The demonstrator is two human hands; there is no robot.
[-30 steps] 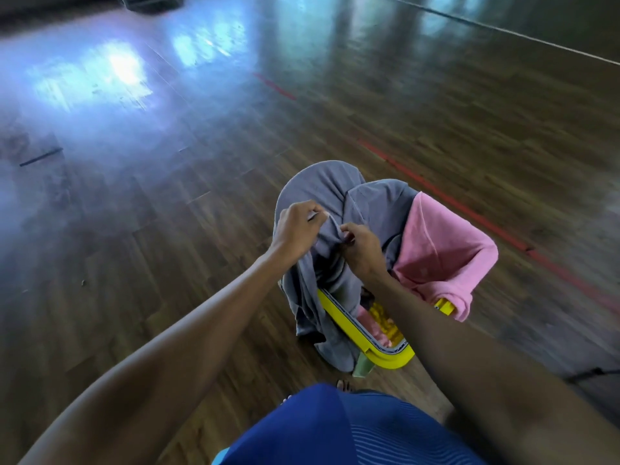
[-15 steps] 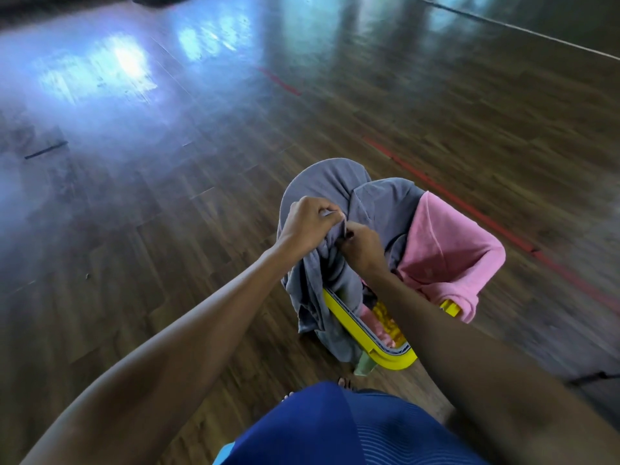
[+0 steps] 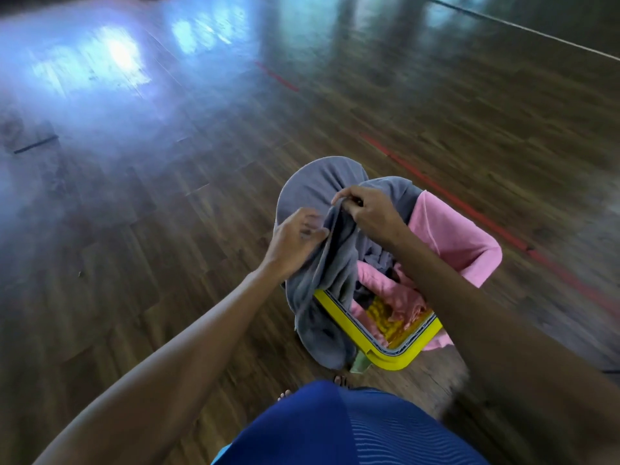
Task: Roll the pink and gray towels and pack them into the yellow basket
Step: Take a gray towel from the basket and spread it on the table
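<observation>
A yellow basket [image 3: 396, 359] stands on the wooden floor just ahead of my feet. A gray towel [image 3: 315, 186] is draped over its far and left rim and hangs down outside to the floor. A pink towel [image 3: 449, 236] hangs over the right rim, with more pink cloth bunched inside. My right hand [image 3: 369, 213] pinches a fold of the gray towel and holds it lifted above the basket. My left hand [image 3: 295, 239] rests against the same towel just to the left, fingers loosely spread on the cloth; a grip is not clear.
Dark glossy wooden floor [image 3: 167, 196] stretches all around, with red tape lines [image 3: 469, 209] running diagonally past the basket on the right. My bare toes [image 3: 339, 380] and blue clothing [image 3: 335, 427] are right below the basket. A small green object [image 3: 360, 364] sits under the basket's near corner.
My right hand has lifted the gray fold up and away from me. My left hand has loosened from its fist and dropped slightly. More of the basket's inside shows.
</observation>
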